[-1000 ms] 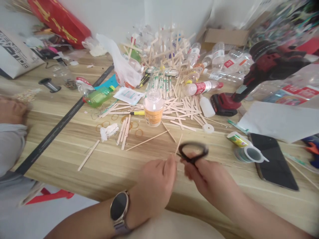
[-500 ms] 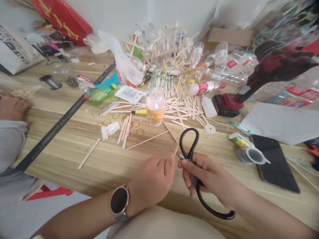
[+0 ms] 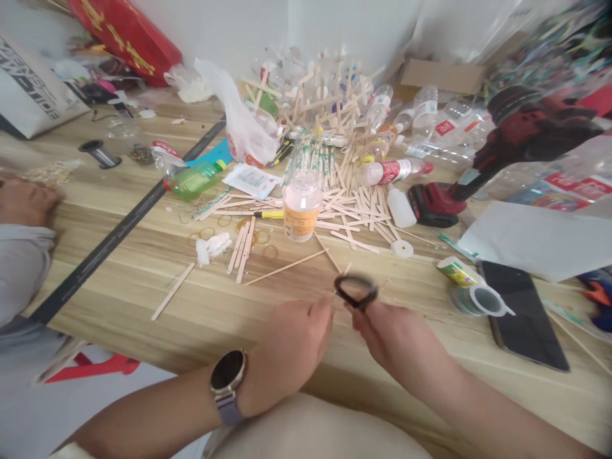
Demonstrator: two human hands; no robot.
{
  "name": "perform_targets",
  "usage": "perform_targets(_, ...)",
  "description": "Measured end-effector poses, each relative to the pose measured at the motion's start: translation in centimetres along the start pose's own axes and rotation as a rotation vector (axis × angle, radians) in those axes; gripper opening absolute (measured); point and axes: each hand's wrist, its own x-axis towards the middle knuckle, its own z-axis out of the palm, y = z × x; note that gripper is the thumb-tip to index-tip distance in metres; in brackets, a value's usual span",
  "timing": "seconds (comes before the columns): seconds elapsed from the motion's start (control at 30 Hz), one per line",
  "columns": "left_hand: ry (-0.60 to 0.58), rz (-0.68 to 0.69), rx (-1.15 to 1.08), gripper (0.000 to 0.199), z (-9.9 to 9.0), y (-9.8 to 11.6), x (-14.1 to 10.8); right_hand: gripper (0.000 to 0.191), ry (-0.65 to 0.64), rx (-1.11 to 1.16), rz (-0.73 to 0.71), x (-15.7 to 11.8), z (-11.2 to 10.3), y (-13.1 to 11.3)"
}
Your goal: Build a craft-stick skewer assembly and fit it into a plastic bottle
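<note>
My left hand point(image 3: 299, 341), a watch on its wrist, is closed in a pinch above the table's near edge. Only a bit of a thin wooden stick point(image 3: 333, 294) shows at its fingertips. Close beside it, my right hand point(image 3: 394, 328) is wrapped round black-handled scissors point(image 3: 356, 290). One handle loop is smeared by motion, and the blades are hidden behind the hand. Beyond the hands lie two thin sticks, one slanting left point(image 3: 287, 266) and one by the jar point(image 3: 327, 253). A clear plastic jar point(image 3: 302, 213) with an orange label stands upright behind them.
Flat wooden sticks point(image 3: 242, 248) lie left of the jar, with a heap of sticks point(image 3: 351, 213) behind. A red-and-black power tool point(image 3: 437, 203), a phone point(image 3: 526, 319) and a tape roll point(image 3: 480, 299) are rightward. Another person's hand point(image 3: 26, 197) rests far left.
The scissors have turned in my right hand, their upper loop dropping lower and the other loop going out of sight. Less of the stick shows at my left fingertips.
</note>
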Motion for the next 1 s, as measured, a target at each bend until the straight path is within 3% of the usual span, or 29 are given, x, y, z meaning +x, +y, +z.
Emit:
perform_targets(0.07, -0.016, -0.034, -0.031, 0.021, -0.1, 0.1, 0.0, 0.027, 0.129, -0.204, -0.103, -0.2, 0.3, 0.4)
perform_targets(0.1, 0.016, -0.004, 0.000, 0.022, -0.1, 0.1, -0.1, 0.027, 0.125, -0.199, -0.091, -0.1, 0.3, 0.4)
perform_targets(0.27, 0.219, 0.247, 0.219, 0.033, 0.7, -0.4, -0.5, 0.038, -0.279, 0.368, 0.254, 0.2, 0.3, -0.5)
perform_targets(0.3, 0.204, 0.230, 0.195, 0.031, 0.7, -0.4, -0.5, 0.038, -0.265, 0.347, 0.247, 0.1, 0.4, -0.5)
perform_targets(0.47, 0.032, -0.055, -0.077, 0.018, -0.2, 0.3, -0.4, 0.029, 0.086, -0.145, 0.030, -0.6, 0.6, 0.3)
perform_targets(0.53, 0.085, 0.004, -0.010, 0.022, -0.4, 0.3, -0.5, 0.028, 0.038, -0.051, 0.074, -0.5, 0.3, -0.2)
perform_targets(0.67, 0.227, 0.251, 0.204, 0.033, -0.1, -0.3, -0.9, 0.038, -0.255, 0.409, 0.331, -0.2, 0.1, -1.8)
perform_targets(0.73, 0.184, 0.218, 0.142, 0.030, 0.0, -0.4, -0.9, 0.035, -0.176, 0.331, 0.280, -0.6, 0.4, -1.7)
perform_targets(0.87, 0.028, 0.005, -0.086, 0.022, -0.6, 0.0, -0.5, 0.029, 0.170, -0.240, -0.045, -1.5, 1.0, -0.4)
perform_targets(0.93, 0.047, 0.017, -0.060, 0.024, -0.8, 0.1, -0.5, 0.031, 0.156, -0.236, -0.041, -1.4, 0.7, -0.5)
perform_targets(1.0, 0.123, 0.104, 0.063, 0.028, -0.5, -0.1, -0.7, 0.029, -0.019, 0.002, 0.120, -0.8, 0.3, -1.2)
